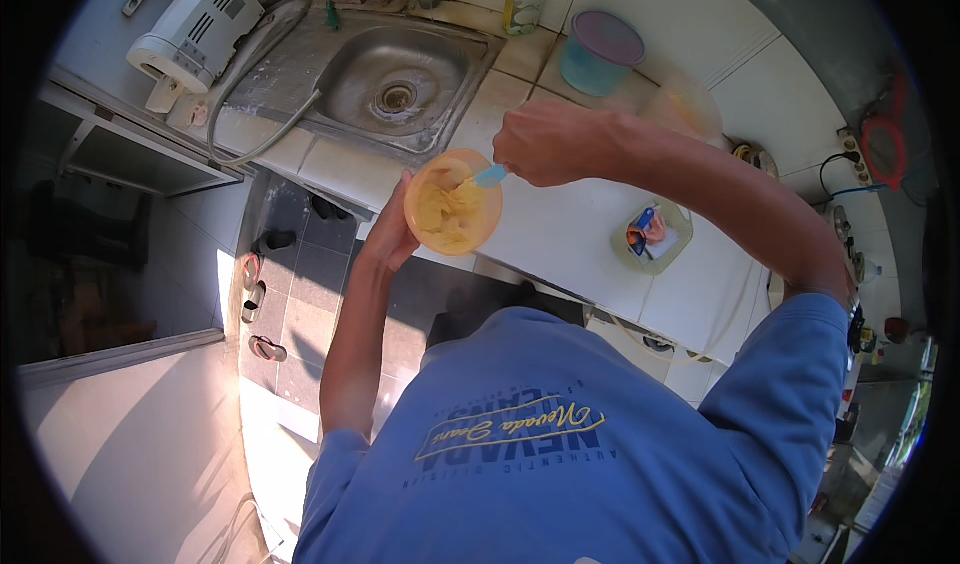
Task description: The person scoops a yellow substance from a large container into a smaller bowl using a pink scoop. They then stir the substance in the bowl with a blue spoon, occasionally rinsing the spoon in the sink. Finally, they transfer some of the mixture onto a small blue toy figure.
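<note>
Bowl point(492, 220): one, round, translucent orange; mouth turned up toward your view; you hold it by its left side in your left hand point(397, 228). Mix point(446, 212): pale yellow, thick-looking, surface uneven and lumpy; lies inside your bowl. Spatula point(490, 176): one, light blue; slants over the bowl's right rim, its far end in the mix; you grip it in your right hand point(540, 144), which hides the handle.
</note>
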Motion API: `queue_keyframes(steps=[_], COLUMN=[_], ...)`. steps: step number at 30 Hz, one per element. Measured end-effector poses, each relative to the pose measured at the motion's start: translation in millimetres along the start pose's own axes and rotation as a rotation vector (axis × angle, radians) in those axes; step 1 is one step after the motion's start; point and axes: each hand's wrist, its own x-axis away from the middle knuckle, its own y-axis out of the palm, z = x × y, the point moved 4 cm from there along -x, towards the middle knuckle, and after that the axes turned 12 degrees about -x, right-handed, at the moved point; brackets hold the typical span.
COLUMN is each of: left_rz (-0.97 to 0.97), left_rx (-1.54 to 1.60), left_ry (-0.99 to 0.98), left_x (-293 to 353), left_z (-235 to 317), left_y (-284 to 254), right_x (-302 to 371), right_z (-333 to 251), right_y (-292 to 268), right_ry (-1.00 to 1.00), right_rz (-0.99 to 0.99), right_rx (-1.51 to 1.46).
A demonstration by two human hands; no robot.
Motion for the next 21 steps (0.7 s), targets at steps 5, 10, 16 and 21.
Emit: queue_keyframes(steps=[5, 10, 16, 21], left_rz=[0.04, 0.03, 0.05, 0.109], left_rx=[0.407, 0.578, 0.789, 0.786], left_ry=[0.117, 0.191, 0.23, 0.189], left_x=[5, -10, -16, -23], left_z=[-3, -17, -24, -36], left_y=[0, 9, 8, 7], right_x=[34, 17, 15, 11], right_z=[-26, -30, -30, -36], right_y=[31, 42, 62, 86], right_ry=[0.045, 0.122, 0.143, 0.201], right_rz=[0.321, 0.508, 0.509, 0.399], right_rx=[-0.141, -0.065, -0.07, -0.156])
